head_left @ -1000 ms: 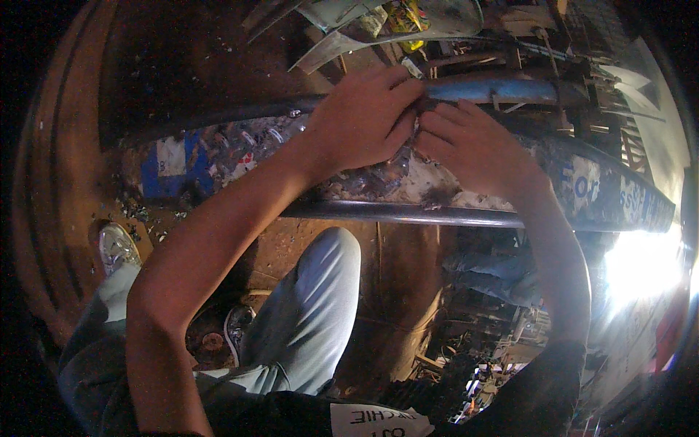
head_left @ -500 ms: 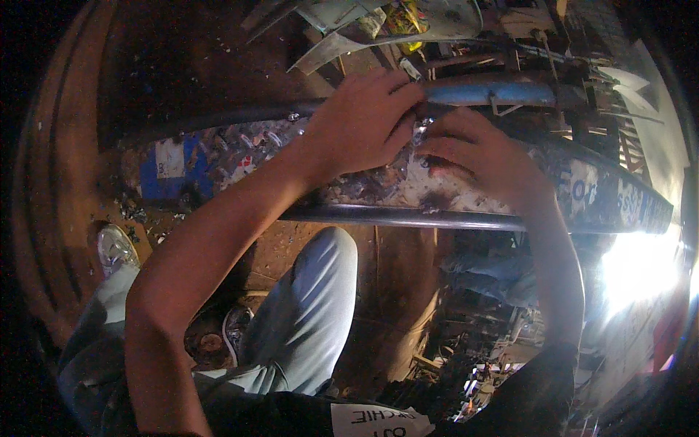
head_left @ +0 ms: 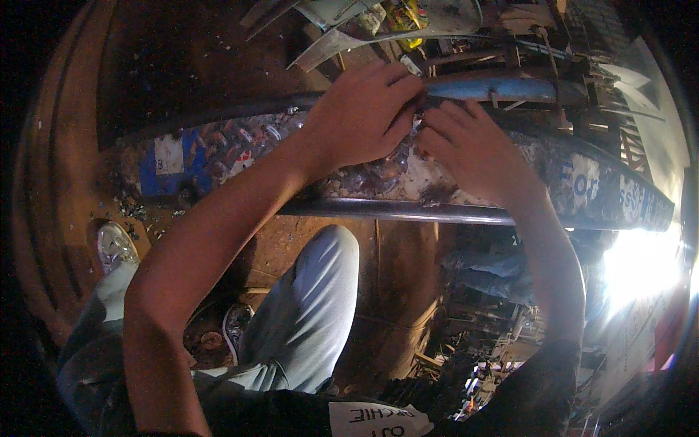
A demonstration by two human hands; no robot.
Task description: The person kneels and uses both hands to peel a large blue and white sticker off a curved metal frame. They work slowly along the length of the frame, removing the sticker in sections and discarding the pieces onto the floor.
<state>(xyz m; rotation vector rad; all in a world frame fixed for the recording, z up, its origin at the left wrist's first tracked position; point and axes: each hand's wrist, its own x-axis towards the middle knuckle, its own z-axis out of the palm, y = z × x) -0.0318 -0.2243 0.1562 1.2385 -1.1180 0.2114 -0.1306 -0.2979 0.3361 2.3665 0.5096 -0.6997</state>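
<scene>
Across the view lies a long narrow bench (head_left: 378, 178) with dark tubular rails and a worn, dirty top of patterned metal and torn stickers. My left hand (head_left: 368, 109) is over its far side, its fingers bent and pressed together. Close by, with the fingertips nearly meeting the left ones, my right hand (head_left: 473, 149) is curled too. Anything between the fingers is hidden or too small to make out. A dark smudge (head_left: 437, 193) marks the pale surface below the right hand.
Beyond the bench stand a grey chair-like frame (head_left: 335, 40), a yellow packet (head_left: 408, 18) and a blue bar (head_left: 495, 89). My bent knee (head_left: 328, 277) is under the near rail (head_left: 393, 211). Jumbled parts (head_left: 495, 364) lie low on the right, near a glaring light (head_left: 641, 269).
My right hand has moved slightly up and its fingers have drawn in more. The left hand stays almost in place, its fingers shifted a little upward.
</scene>
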